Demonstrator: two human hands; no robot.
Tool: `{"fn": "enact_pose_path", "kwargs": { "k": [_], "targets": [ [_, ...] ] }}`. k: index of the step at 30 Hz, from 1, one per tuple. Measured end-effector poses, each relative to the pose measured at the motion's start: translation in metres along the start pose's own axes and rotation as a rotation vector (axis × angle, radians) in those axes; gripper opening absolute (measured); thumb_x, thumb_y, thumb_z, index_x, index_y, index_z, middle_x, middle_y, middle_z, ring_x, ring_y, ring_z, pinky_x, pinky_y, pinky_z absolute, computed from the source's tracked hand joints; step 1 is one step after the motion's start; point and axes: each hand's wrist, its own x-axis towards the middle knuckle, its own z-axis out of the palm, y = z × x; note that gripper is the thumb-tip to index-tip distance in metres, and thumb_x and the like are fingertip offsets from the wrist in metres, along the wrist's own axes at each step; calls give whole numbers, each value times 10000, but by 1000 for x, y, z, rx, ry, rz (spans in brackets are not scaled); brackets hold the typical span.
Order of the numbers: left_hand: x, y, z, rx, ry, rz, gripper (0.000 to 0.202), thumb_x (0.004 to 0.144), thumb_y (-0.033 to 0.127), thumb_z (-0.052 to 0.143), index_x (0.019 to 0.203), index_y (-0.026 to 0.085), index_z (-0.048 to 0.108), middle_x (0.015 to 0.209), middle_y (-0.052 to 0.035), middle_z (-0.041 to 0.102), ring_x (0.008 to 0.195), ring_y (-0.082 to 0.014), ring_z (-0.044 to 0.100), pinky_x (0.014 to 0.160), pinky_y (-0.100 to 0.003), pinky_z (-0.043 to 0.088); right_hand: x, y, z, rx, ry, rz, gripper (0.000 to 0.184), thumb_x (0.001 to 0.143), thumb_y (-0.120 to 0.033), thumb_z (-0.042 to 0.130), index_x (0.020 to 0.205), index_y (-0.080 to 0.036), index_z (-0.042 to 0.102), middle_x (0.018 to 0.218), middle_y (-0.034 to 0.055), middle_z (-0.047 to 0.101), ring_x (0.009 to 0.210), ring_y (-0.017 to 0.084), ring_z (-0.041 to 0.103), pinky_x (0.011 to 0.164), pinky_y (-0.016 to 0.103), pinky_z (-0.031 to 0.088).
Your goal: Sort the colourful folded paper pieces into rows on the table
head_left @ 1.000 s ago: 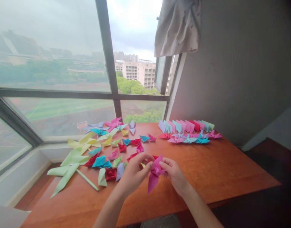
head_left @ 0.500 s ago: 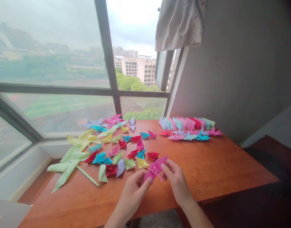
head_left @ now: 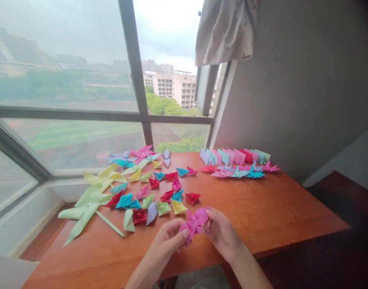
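Note:
A magenta origami crane (head_left: 195, 223) is held above the front part of the wooden table. My left hand (head_left: 169, 237) pinches its left wing between thumb and fingers. On the other side, my right hand (head_left: 221, 229) grips the tip of the right wing. Just beyond the hands lie a yellow paper boat (head_left: 179, 207) and a red paper boat (head_left: 193, 198). Several more small folded boats in red, blue, green and pink spread to the left. The fingers' undersides are partly hidden by the crane.
A large green paper pinwheel (head_left: 87, 206) with a stick lies at the table's left edge. Several paper cranes (head_left: 223, 174) rest at the back right, before a row of standing folded papers (head_left: 234, 156). The table (head_left: 280, 208) adjoins windows and a grey wall (head_left: 292, 88).
The crane's wings have been bent, and its right wing now looks rounder and lower. My right hand has dropped slightly and turned; both hands still hold the crane.

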Motion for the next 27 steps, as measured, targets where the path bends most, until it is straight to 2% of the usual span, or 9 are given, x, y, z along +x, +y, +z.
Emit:
{"fn": "enact_pose_path", "kwargs": {
  "k": [2,4,9,13,16,20,27],
  "targets": [
    [0,-3,-2,-27,22,-22,417,769,539,701,788,130,622,643,-1,565,565,-93,428,518,-202,291,3,1,-4,60,43,12,291,668,-349,790,634,-180,555,585,-39,502,534,84,425,535,209,369],
    [2,-5,-3,-22,47,-34,440,751,564,706,751,138,595,609,12,545,534,-83,399,502,-200,273,6,1,-7,12,83,-45,284,682,-363,782,655,-183,563,609,-31,517,547,90,430,523,205,358],
    [12,-12,-7,58,221,4,496,727,646,670,705,164,554,556,32,494,491,-83,360,459,-195,225,3,4,-11,-381,236,-382,294,812,-481,652,731,-204,598,638,-16,512,583,121,440,535,231,364],
    [16,-11,-3,160,302,79,493,750,648,643,706,160,589,584,15,511,525,-105,400,478,-202,279,-7,10,-2,-767,103,-533,243,857,-456,604,878,-220,654,770,27,618,695,169,540,629,270,433],
    [13,-3,5,200,282,114,475,764,629,640,731,155,618,614,3,531,584,-133,451,536,-216,345,-8,13,5,-942,45,-598,189,866,-408,595,879,-232,664,780,35,640,693,178,559,629,279,440],
    [8,6,11,239,232,140,423,804,569,632,716,156,609,652,-5,536,644,-151,477,603,-230,387,-4,13,6,-1008,70,-635,195,877,-375,572,767,-228,638,704,23,618,641,170,544,603,275,424],
    [5,-5,2,354,90,135,397,906,500,532,726,155,610,700,-22,584,692,-163,535,651,-237,400,0,3,-10,-1002,161,-624,225,881,-389,562,766,-213,640,703,31,636,643,179,564,599,269,433]
  ]
}}
